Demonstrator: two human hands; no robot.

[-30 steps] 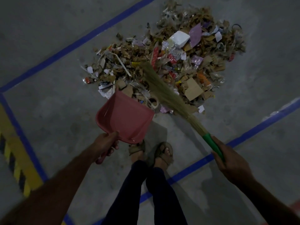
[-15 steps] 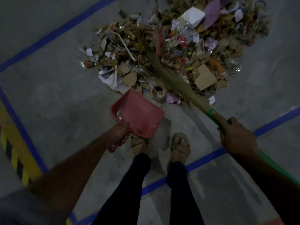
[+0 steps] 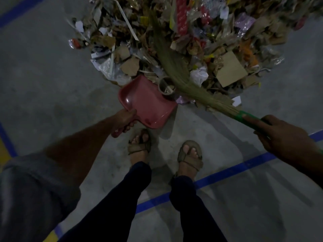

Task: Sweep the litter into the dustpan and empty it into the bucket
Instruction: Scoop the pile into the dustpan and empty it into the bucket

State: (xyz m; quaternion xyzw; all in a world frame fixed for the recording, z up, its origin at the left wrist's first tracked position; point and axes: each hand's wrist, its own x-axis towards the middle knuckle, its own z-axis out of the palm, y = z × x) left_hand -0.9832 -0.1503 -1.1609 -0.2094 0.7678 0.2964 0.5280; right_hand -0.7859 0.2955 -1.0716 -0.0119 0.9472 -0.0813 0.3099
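Gripping dustpan point(image 3: 148, 103) handle, left hand point(image 3: 125, 120), right hand point(image 3: 283, 135) clasping broom point(image 3: 174, 67), forefinger extended

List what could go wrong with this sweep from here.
1. The dustpan looks tilted at the pile's edge, so litter may slide under its lip.
2. The broom lies across a large heap; one stroke may overfill the pan or scatter pieces.
3. The tape roll at the lip could roll toward the sandalled feet.
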